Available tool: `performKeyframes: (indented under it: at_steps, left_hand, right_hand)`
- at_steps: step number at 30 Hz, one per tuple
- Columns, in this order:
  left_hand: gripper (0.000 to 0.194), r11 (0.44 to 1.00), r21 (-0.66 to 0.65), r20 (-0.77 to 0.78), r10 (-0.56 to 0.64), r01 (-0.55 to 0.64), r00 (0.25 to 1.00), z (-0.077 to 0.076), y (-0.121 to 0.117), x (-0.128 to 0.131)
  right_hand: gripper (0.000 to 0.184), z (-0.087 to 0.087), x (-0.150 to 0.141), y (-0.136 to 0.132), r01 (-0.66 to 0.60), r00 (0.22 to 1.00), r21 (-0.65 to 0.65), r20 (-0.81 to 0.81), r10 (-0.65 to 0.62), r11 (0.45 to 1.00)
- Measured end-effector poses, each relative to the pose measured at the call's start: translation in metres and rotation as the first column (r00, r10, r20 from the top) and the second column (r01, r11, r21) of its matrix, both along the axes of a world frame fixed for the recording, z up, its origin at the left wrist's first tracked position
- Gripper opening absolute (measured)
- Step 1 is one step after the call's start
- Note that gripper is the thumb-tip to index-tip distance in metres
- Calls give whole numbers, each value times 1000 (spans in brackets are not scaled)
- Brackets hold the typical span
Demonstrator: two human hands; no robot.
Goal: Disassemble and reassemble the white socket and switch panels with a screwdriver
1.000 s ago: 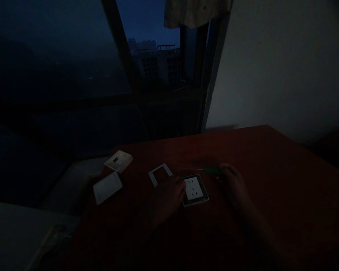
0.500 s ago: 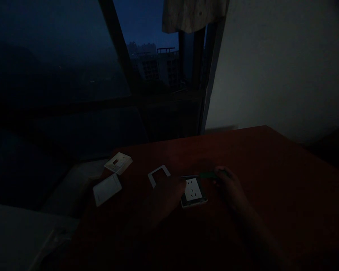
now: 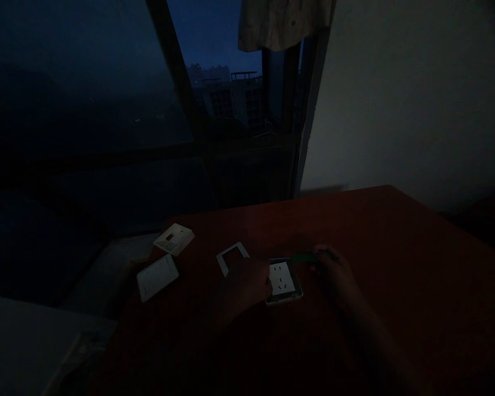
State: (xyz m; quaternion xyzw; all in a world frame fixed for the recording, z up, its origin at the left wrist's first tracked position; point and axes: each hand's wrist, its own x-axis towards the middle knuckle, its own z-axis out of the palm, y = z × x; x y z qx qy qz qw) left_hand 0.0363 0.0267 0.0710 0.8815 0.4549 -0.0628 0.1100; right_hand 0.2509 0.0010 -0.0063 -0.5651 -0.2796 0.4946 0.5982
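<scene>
The room is very dark. A white wall socket point(image 3: 282, 280) in a dark frame lies flat on the red-brown table point(image 3: 396, 264). My left hand point(image 3: 243, 286) rests against its left edge, fingers curled on it. My right hand point(image 3: 334, 272) is closed around a green-handled screwdriver point(image 3: 307, 257), whose shaft points left over the socket's far edge. A white empty cover frame point(image 3: 232, 257) lies just beyond my left hand.
Two more white plates lie at the table's left corner: a socket base point(image 3: 174, 238) and a flat cover point(image 3: 157, 276). A pale ledge point(image 3: 103, 275) runs left of the table. A dark window point(image 3: 214, 99) and a plain wall point(image 3: 416, 99) stand behind.
My right hand has brought the screwdriver from the table behind the socket down to the socket's far edge. The left hand stayed at the socket's left side.
</scene>
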Motion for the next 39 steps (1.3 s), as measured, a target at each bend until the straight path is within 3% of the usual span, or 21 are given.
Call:
performKeyframes:
  at_steps: [6, 13, 22, 30, 36, 39]
  left_hand:
    - [20, 999, 36, -16, -40, 40, 999, -1, -2, 2]
    - [20, 984, 46, -61, -168, 171, 984, 2, 0, 6]
    - [23, 957, 54, -132, -277, 286, 952, -7, 8, 7]
    - [18, 975, 85, -91, -196, 203, 977, -15, 10, 1]
    - [17, 992, 93, -28, -77, 79, 997, 11, 6, -3]
    - [24, 995, 59, 62, 75, -79, 995, 21, 5, -23]
  right_hand:
    - [27, 0, 0, 0, 1, 1000, 6, 1, -1, 1000]
    - [30, 0, 0, -1, -3, 1000, -10, 10, 4, 1000]
    - [26, -3, 1, 1, -20, 1000, -10, 12, 21, 1000]
    - [26, -4, 2, -1, -26, 999, -7, 18, 26, 1000]
    - [26, -6, 3, 0, -21, 999, -18, 36, 22, 1000]
    - [24, -7, 4, 1, -27, 999, -10, 32, 27, 1000]
